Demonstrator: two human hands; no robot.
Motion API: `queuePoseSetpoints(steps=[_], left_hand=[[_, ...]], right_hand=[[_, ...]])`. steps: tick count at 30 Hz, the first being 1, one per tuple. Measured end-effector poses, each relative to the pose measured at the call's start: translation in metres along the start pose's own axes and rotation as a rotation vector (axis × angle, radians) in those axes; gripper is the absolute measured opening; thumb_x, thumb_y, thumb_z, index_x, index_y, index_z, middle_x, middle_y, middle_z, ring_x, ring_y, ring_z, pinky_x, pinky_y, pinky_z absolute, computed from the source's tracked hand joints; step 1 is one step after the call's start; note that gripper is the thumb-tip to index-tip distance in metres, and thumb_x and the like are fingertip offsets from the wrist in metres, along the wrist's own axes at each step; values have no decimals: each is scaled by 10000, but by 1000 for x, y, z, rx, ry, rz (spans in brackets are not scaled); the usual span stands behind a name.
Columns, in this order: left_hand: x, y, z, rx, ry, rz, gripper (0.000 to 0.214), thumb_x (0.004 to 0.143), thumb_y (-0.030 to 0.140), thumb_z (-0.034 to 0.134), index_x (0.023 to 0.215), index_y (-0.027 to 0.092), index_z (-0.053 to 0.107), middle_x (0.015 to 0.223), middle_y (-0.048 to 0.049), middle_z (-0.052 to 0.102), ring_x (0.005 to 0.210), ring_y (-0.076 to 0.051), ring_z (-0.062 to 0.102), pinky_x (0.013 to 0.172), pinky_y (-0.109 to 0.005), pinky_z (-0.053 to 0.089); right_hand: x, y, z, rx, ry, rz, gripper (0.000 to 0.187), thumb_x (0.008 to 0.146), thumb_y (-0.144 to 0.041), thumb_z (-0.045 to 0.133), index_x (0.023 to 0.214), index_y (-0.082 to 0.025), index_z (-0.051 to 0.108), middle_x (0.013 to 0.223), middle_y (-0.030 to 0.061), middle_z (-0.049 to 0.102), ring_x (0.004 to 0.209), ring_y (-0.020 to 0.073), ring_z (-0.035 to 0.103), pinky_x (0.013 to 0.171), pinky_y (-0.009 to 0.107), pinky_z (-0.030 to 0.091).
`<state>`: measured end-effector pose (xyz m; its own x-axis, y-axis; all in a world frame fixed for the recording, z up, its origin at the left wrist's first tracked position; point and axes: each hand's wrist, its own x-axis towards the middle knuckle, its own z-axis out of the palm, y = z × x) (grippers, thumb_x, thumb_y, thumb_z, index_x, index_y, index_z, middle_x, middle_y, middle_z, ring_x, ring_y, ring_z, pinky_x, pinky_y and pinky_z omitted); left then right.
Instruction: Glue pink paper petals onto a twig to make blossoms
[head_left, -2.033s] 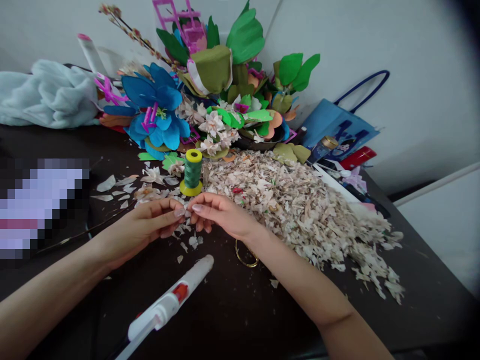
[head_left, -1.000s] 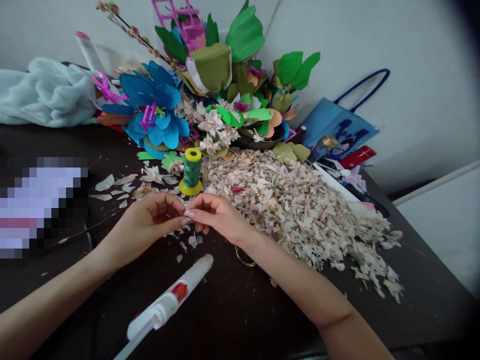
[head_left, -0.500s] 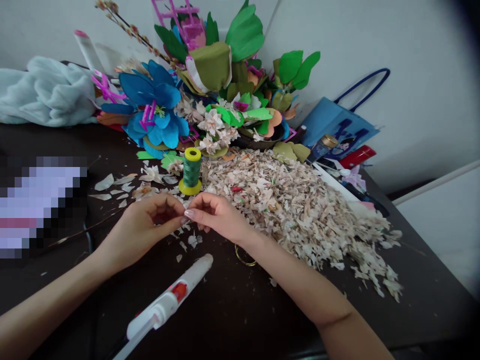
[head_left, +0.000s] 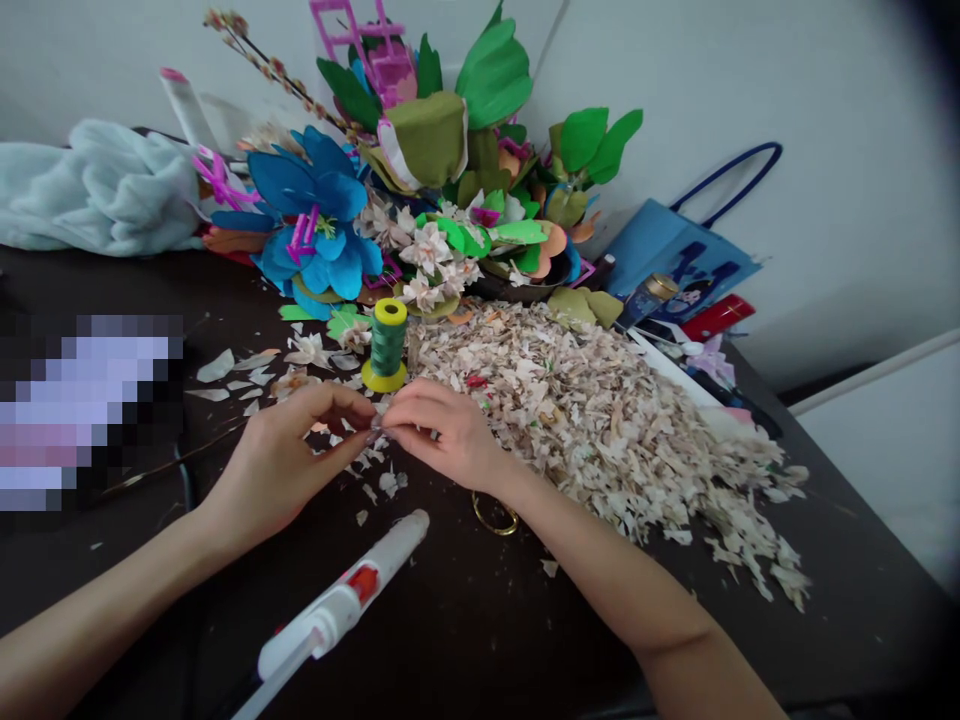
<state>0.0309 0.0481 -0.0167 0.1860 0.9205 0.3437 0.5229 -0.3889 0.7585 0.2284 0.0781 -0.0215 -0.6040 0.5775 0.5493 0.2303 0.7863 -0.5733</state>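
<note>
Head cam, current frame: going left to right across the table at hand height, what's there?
pixelated blurred patch → left hand → right hand → pile of pale scraps

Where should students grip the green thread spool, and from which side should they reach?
Grip the spool by its thread-wound barrel, probably from the near left. It stands upright on a wider yellow base, so the barrel makes a natural pinch point, and the scrap pile crowds its right.

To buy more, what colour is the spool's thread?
Dark green thread, best seen in the head view.
</note>
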Motion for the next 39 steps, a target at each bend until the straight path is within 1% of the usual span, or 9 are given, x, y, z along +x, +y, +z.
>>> queuePoseSetpoints(steps=[5,8,12,15,20,26,30,35,39], left_hand=[[0,2,-2,7,7,-7,94,809,315,583,868,252,621,816,17,663,724,-142,614,637,-256,475],[1,4,-4,3,-30,-21,148,827,314,565,944,253,631,884,-4,682,788,-166,629,662,-272,486],[2,3,-5,-16,-85,57,207,849,290,541,1024,278,651,975,-16,692,893,-191,628,768,-310,495],[2,2,-6,-32,-105,58,197,856,276,542,1017,284,655,989,-11,689,931,-185,620,803,-303,484],[3,4,-7,-57,-120,5,198,851,313,556,1021,275,649,965,-7,682,886,-171,610,744,-275,476],[4,3,-6,-105,-139,-25,191,811,332,604,988,278,646,915,2,671,788,-156,603,688,-264,486],[4,1,-4,-189,-150,-65,164,781,327,646,932,262,644,923,-6,663,832,-172,616,725,-290,502],[5,0,-3,-313,-176,-91,107,765,307,671,842,244,631,915,-15,647,891,-185,625,747,-304,511],[6,0,-5,-392,-201,-130,101,751,296,687,796,233,621,908,-22,647,880,-180,626,766,-304,515]], right_hand=[[-3,1,-1,-118,-53,-41,151,948,-220,452,940,-202,602,979,71,603,896,152,592,768,282,496],[-4,2,-2,-124,-72,-44,150,945,-224,452,940,-220,602,989,72,606,890,160,588,765,294,492],[-3,3,-3,-131,-96,5,161,945,-251,445,923,-238,604,970,69,607,882,167,584,763,304,494],[-3,3,-3,-97,-60,-21,142,937,-236,457,935,-234,599,964,70,604,897,168,584,778,308,496],[-1,2,-5,-12,21,-53,100,916,-193,487,937,-213,583,945,69,597,884,158,582,781,303,496],[0,0,-6,41,6,87,87,904,-234,494,889,-231,580,946,58,608,877,168,588,774,332,499],[0,-1,-5,131,-15,160,73,884,-258,527,852,-230,586,894,39,605,812,157,579,733,321,491],[3,-4,-6,295,-58,312,43,844,-246,579,826,-212,598,858,12,584,691,114,529,609,260,441],[3,-4,-8,493,-105,443,44,819,-241,611,815,-199,596,754,-22,553,617,90,479,559,234,397]])
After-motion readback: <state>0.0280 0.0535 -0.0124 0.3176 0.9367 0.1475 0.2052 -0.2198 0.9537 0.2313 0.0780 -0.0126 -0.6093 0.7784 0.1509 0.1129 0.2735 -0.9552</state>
